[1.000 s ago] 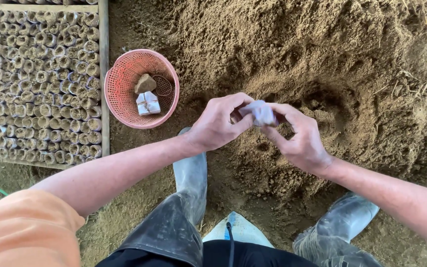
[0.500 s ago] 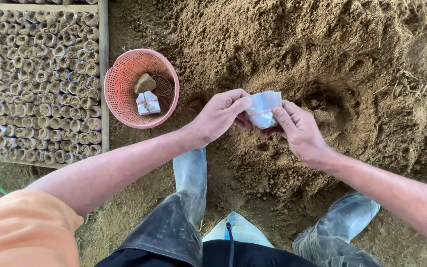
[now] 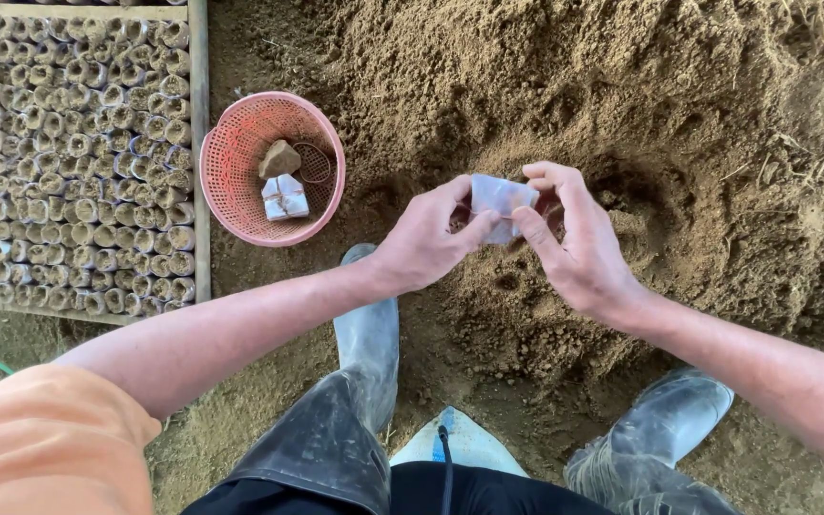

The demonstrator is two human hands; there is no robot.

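Above the mound of loose brown soil, both bare hands meet on a small clear plastic bag, flat and whitish. The left hand pinches the bag's left edge between thumb and fingers, and the right hand grips its right edge the same way, so the bag is stretched between them, clear of the soil. Left of the bag, a round pink plastic mesh basket sits on the ground, well apart from the hands. Inside the basket lie a brown stone and, touching it, a bundle of folded clear bags. Left of the basket, just beside its rim, stands a wooden-framed bed of small soil-filled nursery bags, packed tight in rows. Below the held bag, two muddy grey rubber boots stand on the soil, one under each forearm. An orange sleeve shows at the lower left corner.
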